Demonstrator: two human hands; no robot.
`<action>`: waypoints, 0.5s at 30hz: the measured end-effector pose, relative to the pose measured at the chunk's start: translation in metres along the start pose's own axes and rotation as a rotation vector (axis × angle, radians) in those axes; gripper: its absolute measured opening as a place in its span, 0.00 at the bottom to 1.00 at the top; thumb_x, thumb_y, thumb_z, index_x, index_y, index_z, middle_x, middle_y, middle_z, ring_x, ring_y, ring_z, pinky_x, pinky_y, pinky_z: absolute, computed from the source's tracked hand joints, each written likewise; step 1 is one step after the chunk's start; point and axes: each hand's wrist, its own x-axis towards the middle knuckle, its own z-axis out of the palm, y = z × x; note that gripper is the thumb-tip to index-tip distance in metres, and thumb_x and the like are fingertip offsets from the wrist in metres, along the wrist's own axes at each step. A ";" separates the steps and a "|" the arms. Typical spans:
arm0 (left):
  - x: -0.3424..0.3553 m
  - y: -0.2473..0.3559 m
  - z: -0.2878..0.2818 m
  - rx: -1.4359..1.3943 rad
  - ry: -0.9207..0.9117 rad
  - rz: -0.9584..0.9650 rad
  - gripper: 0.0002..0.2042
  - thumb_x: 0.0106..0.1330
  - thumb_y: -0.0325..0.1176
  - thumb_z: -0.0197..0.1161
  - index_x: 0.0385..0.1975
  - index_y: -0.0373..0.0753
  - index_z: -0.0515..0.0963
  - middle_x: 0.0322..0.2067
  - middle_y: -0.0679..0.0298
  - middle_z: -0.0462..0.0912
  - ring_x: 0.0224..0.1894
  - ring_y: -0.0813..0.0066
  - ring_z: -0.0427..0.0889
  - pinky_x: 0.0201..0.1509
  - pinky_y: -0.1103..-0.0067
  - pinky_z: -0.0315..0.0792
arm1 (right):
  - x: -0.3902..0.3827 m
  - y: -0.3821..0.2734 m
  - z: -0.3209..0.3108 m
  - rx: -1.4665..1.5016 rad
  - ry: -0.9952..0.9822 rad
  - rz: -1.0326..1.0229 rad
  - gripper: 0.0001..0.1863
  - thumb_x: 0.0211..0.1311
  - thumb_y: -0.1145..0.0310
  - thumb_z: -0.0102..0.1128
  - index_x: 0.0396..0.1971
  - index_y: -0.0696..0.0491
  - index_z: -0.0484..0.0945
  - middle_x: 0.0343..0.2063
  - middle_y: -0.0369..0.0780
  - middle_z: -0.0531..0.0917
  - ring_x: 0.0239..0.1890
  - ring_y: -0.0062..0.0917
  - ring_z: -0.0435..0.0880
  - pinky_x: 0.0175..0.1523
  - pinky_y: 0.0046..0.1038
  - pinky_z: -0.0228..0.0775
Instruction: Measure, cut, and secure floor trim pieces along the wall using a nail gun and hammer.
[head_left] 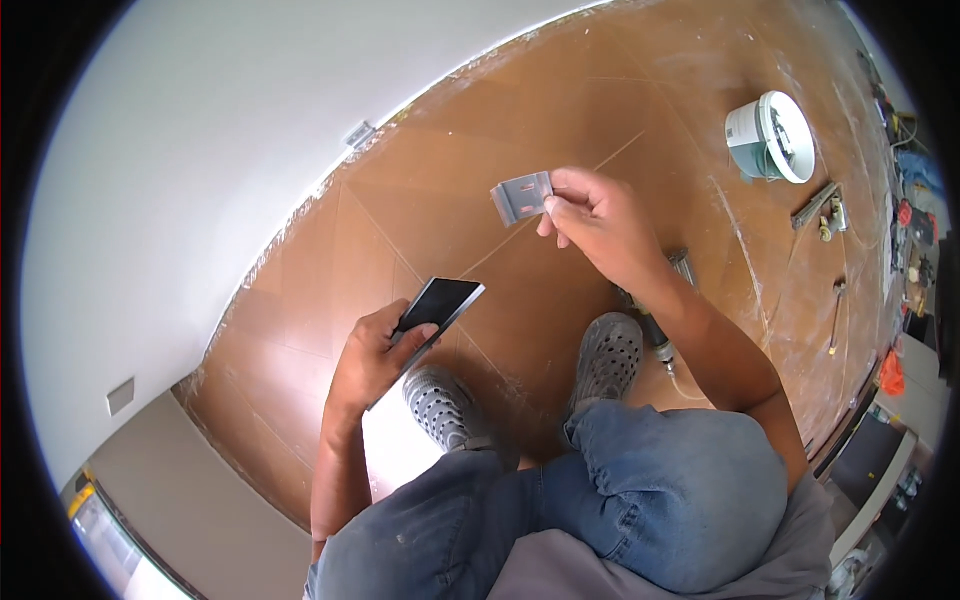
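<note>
My hands are apart, each closed on its own piece. With the thumb and fingertips of my right hand (605, 222) I pinch the end of a grey slotted bracket (521, 197); 2 slots show in its flat face, and I hold it up over the middle of the brown floor (400, 220). My left hand (372, 358) grips a black-faced strip (438, 303) with a silvery edge, my thumb across its face, just beyond my left clog (436, 405). The bracket and the strip are well apart. At the floor's upper left edge, a second grey bracket (360, 135) sits against the white wall (220, 120). Beside my right clog (609, 355) lies a hose-fed tool (655, 332), partly hidden by my forearm. Toward the floor's upper right corner is a white bucket (790, 138); lower, near the right edge, lies a hammer (836, 318).
</note>
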 end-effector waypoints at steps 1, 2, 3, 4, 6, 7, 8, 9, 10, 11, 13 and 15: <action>0.000 0.002 0.001 0.050 0.016 0.035 0.09 0.72 0.32 0.64 0.40 0.31 0.79 0.30 0.60 0.87 0.34 0.77 0.84 0.42 0.78 0.76 | 0.000 0.002 0.003 -0.016 -0.015 -0.023 0.15 0.70 0.74 0.53 0.52 0.62 0.79 0.34 0.39 0.87 0.29 0.16 0.81 0.37 0.22 0.74; -0.001 0.003 0.002 0.100 0.030 0.069 0.09 0.72 0.32 0.64 0.40 0.31 0.78 0.30 0.59 0.87 0.34 0.76 0.85 0.42 0.77 0.76 | -0.001 0.004 0.008 -0.033 -0.026 0.022 0.15 0.70 0.74 0.53 0.52 0.62 0.79 0.34 0.39 0.87 0.29 0.16 0.81 0.37 0.22 0.74; -0.001 0.005 0.004 0.122 0.051 0.112 0.09 0.72 0.32 0.63 0.41 0.31 0.77 0.30 0.56 0.87 0.34 0.71 0.86 0.43 0.76 0.76 | -0.002 0.007 0.014 -0.022 0.005 -0.006 0.15 0.70 0.74 0.54 0.52 0.62 0.79 0.35 0.41 0.87 0.31 0.18 0.83 0.38 0.23 0.75; 0.000 0.006 0.004 0.136 0.063 0.111 0.09 0.72 0.32 0.63 0.41 0.31 0.77 0.30 0.56 0.87 0.34 0.71 0.86 0.43 0.76 0.76 | -0.003 0.009 0.019 -0.010 0.031 -0.016 0.15 0.69 0.75 0.55 0.52 0.62 0.80 0.36 0.43 0.88 0.32 0.19 0.85 0.38 0.24 0.76; -0.002 0.007 0.005 0.135 0.115 0.126 0.09 0.72 0.32 0.63 0.42 0.32 0.77 0.31 0.54 0.87 0.35 0.67 0.87 0.43 0.75 0.76 | -0.004 0.013 0.025 -0.073 0.047 -0.131 0.15 0.69 0.75 0.56 0.52 0.61 0.80 0.36 0.45 0.88 0.33 0.21 0.87 0.39 0.24 0.77; -0.002 0.007 0.004 0.151 0.124 0.106 0.09 0.73 0.33 0.62 0.43 0.33 0.77 0.31 0.54 0.87 0.34 0.65 0.87 0.44 0.74 0.76 | -0.004 0.015 0.028 -0.134 0.085 -0.196 0.14 0.68 0.75 0.57 0.51 0.60 0.81 0.37 0.48 0.88 0.34 0.23 0.88 0.39 0.25 0.78; -0.003 0.007 0.004 0.172 0.128 0.077 0.09 0.73 0.33 0.62 0.43 0.33 0.77 0.31 0.54 0.87 0.34 0.65 0.87 0.44 0.74 0.76 | -0.005 0.016 0.030 -0.131 0.059 -0.223 0.14 0.68 0.75 0.57 0.51 0.60 0.81 0.37 0.48 0.88 0.34 0.23 0.88 0.39 0.25 0.78; -0.003 0.006 0.003 0.226 0.135 0.105 0.09 0.71 0.33 0.64 0.44 0.34 0.77 0.31 0.51 0.85 0.34 0.57 0.86 0.42 0.70 0.76 | -0.006 0.016 0.032 -0.192 0.074 -0.261 0.14 0.68 0.74 0.58 0.51 0.58 0.82 0.37 0.47 0.88 0.34 0.26 0.89 0.39 0.25 0.78; -0.003 0.005 0.002 0.271 0.134 0.119 0.09 0.70 0.32 0.65 0.44 0.36 0.78 0.30 0.49 0.84 0.34 0.50 0.85 0.40 0.66 0.75 | -0.007 0.015 0.033 -0.251 0.089 -0.293 0.13 0.68 0.74 0.59 0.50 0.56 0.83 0.37 0.47 0.88 0.34 0.28 0.89 0.38 0.25 0.78; -0.004 0.003 0.002 0.252 0.145 0.136 0.10 0.70 0.34 0.66 0.44 0.36 0.78 0.30 0.48 0.83 0.33 0.49 0.84 0.38 0.66 0.74 | -0.008 0.014 0.033 -0.251 0.082 -0.293 0.13 0.68 0.74 0.59 0.50 0.56 0.83 0.37 0.47 0.88 0.34 0.28 0.89 0.38 0.25 0.78; -0.007 0.000 0.003 0.280 0.159 0.129 0.10 0.69 0.35 0.66 0.43 0.36 0.79 0.30 0.49 0.84 0.32 0.50 0.83 0.37 0.67 0.74 | -0.011 0.009 0.035 -0.403 -0.036 -0.419 0.13 0.67 0.79 0.59 0.49 0.57 0.83 0.39 0.42 0.88 0.32 0.23 0.86 0.39 0.25 0.79; -0.008 -0.003 0.004 0.262 0.193 0.207 0.11 0.69 0.35 0.67 0.43 0.36 0.80 0.30 0.50 0.84 0.30 0.52 0.83 0.36 0.68 0.75 | -0.014 0.005 0.037 -0.465 -0.056 -0.499 0.12 0.65 0.80 0.60 0.47 0.57 0.84 0.37 0.42 0.87 0.32 0.27 0.86 0.38 0.27 0.78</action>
